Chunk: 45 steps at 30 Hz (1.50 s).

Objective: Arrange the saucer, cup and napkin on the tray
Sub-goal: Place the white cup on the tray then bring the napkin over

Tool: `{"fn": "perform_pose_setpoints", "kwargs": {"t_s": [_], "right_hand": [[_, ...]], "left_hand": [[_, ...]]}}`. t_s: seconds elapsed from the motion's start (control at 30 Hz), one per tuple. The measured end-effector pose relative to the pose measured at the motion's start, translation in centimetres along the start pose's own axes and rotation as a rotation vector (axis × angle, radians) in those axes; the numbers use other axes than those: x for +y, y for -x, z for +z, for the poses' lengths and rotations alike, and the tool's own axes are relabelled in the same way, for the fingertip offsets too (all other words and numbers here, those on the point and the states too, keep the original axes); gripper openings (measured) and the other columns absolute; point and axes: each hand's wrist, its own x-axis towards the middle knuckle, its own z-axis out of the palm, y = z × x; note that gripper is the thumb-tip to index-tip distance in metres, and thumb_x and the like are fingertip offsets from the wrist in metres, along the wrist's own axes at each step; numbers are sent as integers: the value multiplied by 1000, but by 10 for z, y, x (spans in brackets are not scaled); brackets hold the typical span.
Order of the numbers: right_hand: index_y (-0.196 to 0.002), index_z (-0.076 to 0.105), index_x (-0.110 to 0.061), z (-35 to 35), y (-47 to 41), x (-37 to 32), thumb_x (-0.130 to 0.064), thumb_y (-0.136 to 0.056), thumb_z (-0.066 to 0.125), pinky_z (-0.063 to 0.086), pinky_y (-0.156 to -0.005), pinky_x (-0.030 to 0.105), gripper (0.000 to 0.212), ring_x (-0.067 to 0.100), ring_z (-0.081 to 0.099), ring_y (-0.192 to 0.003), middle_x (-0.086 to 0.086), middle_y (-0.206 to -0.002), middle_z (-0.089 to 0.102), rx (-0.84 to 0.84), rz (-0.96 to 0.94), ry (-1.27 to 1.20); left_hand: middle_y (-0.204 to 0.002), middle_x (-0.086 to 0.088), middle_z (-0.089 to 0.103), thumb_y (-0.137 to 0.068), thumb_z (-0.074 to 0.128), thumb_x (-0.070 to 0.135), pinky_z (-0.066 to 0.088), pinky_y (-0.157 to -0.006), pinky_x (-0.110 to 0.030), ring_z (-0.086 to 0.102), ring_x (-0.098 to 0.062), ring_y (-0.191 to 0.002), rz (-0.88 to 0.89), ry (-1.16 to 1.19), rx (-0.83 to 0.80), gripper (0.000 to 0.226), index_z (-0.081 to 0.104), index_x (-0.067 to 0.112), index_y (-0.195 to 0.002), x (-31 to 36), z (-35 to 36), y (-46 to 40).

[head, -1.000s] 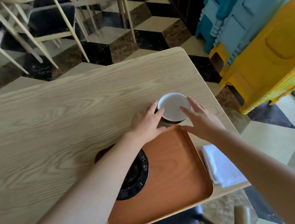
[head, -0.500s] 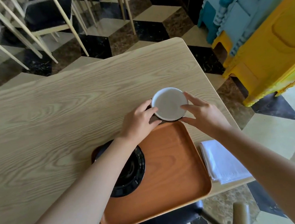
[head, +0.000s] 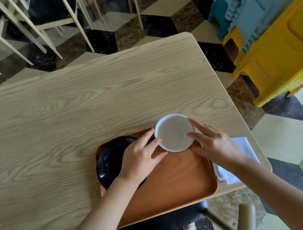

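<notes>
Head view: both my hands on white cup (head: 174, 132) — left hand (head: 141, 157) fingers curled at its left rim, right hand (head: 214, 146) fingers spread along right side, cup held between them. Cup upright, mouth up, round, no long axis. Now over far right corner of orange tray (head: 180, 178); half second ago it sat on table (head: 73, 107) just beyond tray edge. Black saucer (head: 110, 158) on tray's left part, partly under my wrist. White napkin (head: 242, 154) on table right of tray — unmoved.

White cup (head: 174, 132), black saucer (head: 110, 157), orange-brown tray (head: 180, 182), white napkin (head: 245, 148), pale wood-grain table (head: 73, 112)
</notes>
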Motion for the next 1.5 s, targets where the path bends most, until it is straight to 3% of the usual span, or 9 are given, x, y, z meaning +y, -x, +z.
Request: {"fn": "perform_pose_setpoints", "kwargs": {"t_s": [0.53, 0.67, 0.77, 0.87, 1.03, 1.17, 1.3, 1.43, 1.5], "right_hand": [[-94, 69, -8, 2, -5, 4, -25, -63, 67, 56, -57, 34, 35, 29, 67, -96, 17, -126, 60, -14, 20, 44], [-103, 68, -8, -3, -4, 3, -32, -75, 59, 54, -78, 38, 38, 31, 63, -104, 17, -125, 61, 19, -11, 78], [-107, 66, -8, -10, 7, 1, -30, -80, 59, 48, -90, 40, 35, 32, 62, -104, 17, -122, 62, 71, 9, 88], [-107, 67, -9, -18, 37, 4, -32, -84, 52, 43, -89, 35, 36, 31, 64, -100, 14, -121, 63, 80, 141, 67], [-111, 64, -10, -27, 92, 24, -18, -79, 68, 53, -71, 36, 34, 33, 63, -103, 12, -127, 59, 36, 493, 2], [-124, 54, -6, -19, 104, 34, -14, -74, 73, 51, -83, 45, 54, 38, 55, -113, 18, -134, 51, -88, 627, -28], [-127, 50, -4, -17, 99, 33, -9, -76, 68, 44, -96, 45, 54, 36, 52, -116, 17, -130, 54, -7, 717, -167], [-128, 49, -9, -27, 96, 39, -16, -85, 58, 42, -75, 30, 45, 25, 59, -95, 11, -115, 64, 103, 997, -374], [-118, 59, -11, -34, 90, 40, -18, -86, 55, 40, -65, 28, 34, 20, 58, -79, 8, -97, 69, 119, 1071, -490]], "left_hand": [[-112, -9, 69, -74, 67, 37, 58, -63, -26, 70, -18, -82, -41, -51, 8, 32, 71, 14, -96, 2, 2, -4], [-126, -14, 61, -76, 60, 46, 56, -81, -37, 64, -25, -102, -92, -124, -63, 50, 65, 11, -111, 14, -4, -1], [-127, -15, 59, -80, 62, 40, 49, -94, -38, 58, -26, -113, -51, -104, 41, 50, 63, 6, -116, 39, -10, 3], [-127, -13, 60, -85, 57, 31, 47, -97, -38, 56, -24, -117, 59, 2, 77, 41, 62, 6, -117, 78, -2, 11], [-138, -12, 51, -89, 45, 37, 42, -102, -38, 45, -22, -129, 132, -9, -216, 47, 50, 15, -129, 134, 38, 28], [-139, -12, 50, -85, 33, 44, 41, -104, -40, 45, -20, -130, 112, -128, -413, 55, 51, 19, -130, 145, 60, 33], [-140, -15, 48, -85, 29, 47, 27, -110, -42, 42, -23, -131, 94, -213, -494, 60, 50, 17, -132, 147, 71, 39], [-145, -19, 40, -86, 29, 49, 18, -106, -41, 35, -26, -136, 132, -285, -478, 65, 41, 12, -137, 155, 78, 42], [-145, -18, 40, -87, 29, 50, 21, -108, -43, 34, -25, -136, 138, -273, -470, 64, 41, 12, -137, 154, 77, 41]]}}
